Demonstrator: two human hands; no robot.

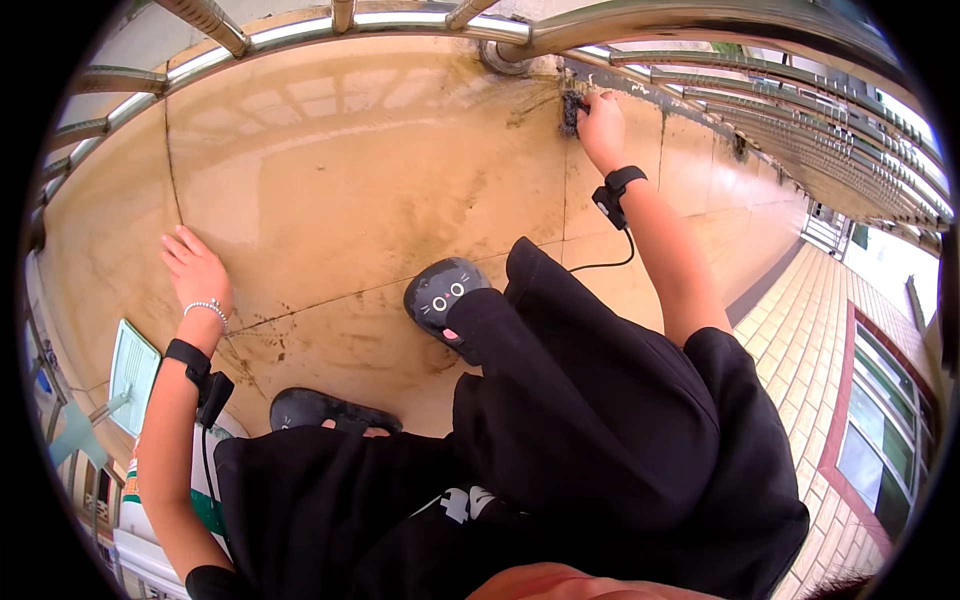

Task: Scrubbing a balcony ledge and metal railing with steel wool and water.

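Observation:
My right hand (602, 129) grips a dark, bristly scrubber (572, 114) against the wet tiled floor (337, 172), close to the base of the metal railing. Whether it is a brush or a scouring pad cannot be told. Dark smears mark the tiles just left of it. Off to the left, my left hand (196, 270) is spread palm down over the floor near a tile joint, holding nothing. It seems to rest on the tile, though contact is not certain. Both wrists carry black strapped devices with cables.
A stainless steel railing (300, 31) curves along the far side, with a round post base (504, 58) near the corner. At left stands a pale green dustpan-like tool (133, 375) with a handle. My dark slippers (447, 289) are on the tiles. A brick wall with a window (877, 420) rises at right.

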